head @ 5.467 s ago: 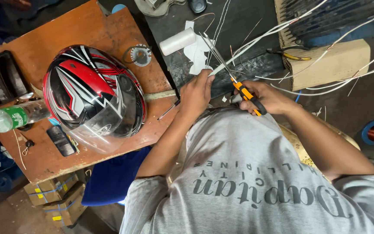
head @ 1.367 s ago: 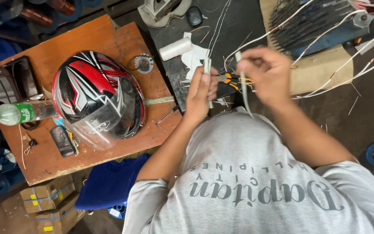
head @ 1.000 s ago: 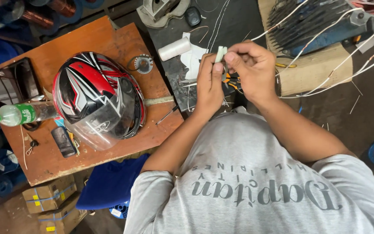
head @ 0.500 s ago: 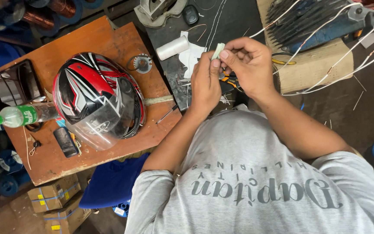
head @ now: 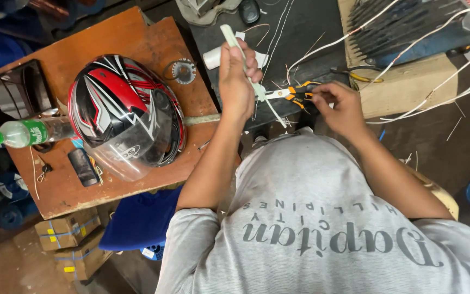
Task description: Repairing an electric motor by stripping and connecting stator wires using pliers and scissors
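Note:
My left hand [head: 237, 76] is raised over the dark bench and closed around a long pale strip [head: 228, 36], which runs from above my fingers down to below my wrist. My right hand [head: 339, 106] is lower and to the right. It grips the orange and black handles of a small cutting tool [head: 296, 93] lying on the bench, its metal tip pointing towards the strip. The two hands are apart.
A red, black and white helmet [head: 123, 114] lies on a wooden board [head: 137, 38] beside a plastic bottle [head: 25, 132] and a round toothed part [head: 183, 71]. A white roll [head: 212, 57], loose white wires [head: 409, 49], yellow-handled pliers [head: 352, 76] and a cardboard box [head: 409, 92] surround my hands.
Both hands were together on the strip half a second ago. My right hand has let go and dropped to the cutting tool, while my left hand has lifted the strip upright.

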